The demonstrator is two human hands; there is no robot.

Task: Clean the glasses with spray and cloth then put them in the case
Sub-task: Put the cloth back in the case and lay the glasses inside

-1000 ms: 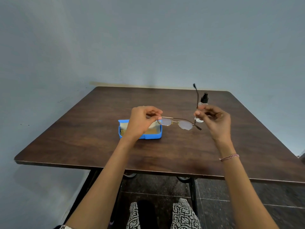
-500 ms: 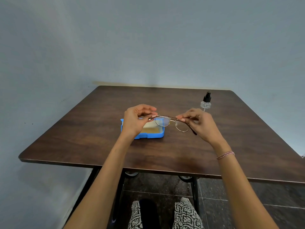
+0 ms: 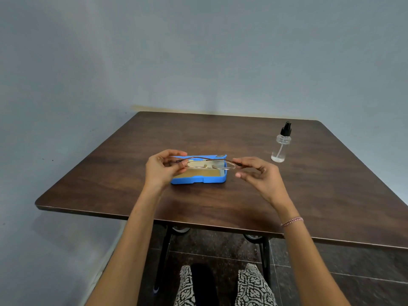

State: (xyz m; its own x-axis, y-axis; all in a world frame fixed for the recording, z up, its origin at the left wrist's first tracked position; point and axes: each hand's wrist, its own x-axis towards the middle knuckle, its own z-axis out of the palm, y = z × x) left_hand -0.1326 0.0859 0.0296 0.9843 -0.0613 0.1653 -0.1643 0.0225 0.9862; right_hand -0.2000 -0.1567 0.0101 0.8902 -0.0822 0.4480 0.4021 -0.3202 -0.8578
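Thin metal-framed glasses (image 3: 209, 164), temples folded, hover just above the open blue case (image 3: 199, 179) in the middle of the table. My left hand (image 3: 162, 170) pinches their left end. My right hand (image 3: 258, 173) pinches the right end between thumb and fingertips. The case has a tan lining, and a pale cloth lies inside it under the glasses. A small clear spray bottle (image 3: 280, 143) with a black nozzle stands upright at the far right of the table, apart from both hands.
The dark wooden table (image 3: 220, 204) stands against a grey-blue wall at the back and left. Its near edge runs in front of my knees, with black metal legs and a dark tiled floor below.
The raised right temple has been folded in. Both hands have carried the glasses left and down, so they now sit over the blue case. The spray bottle stands uncovered.
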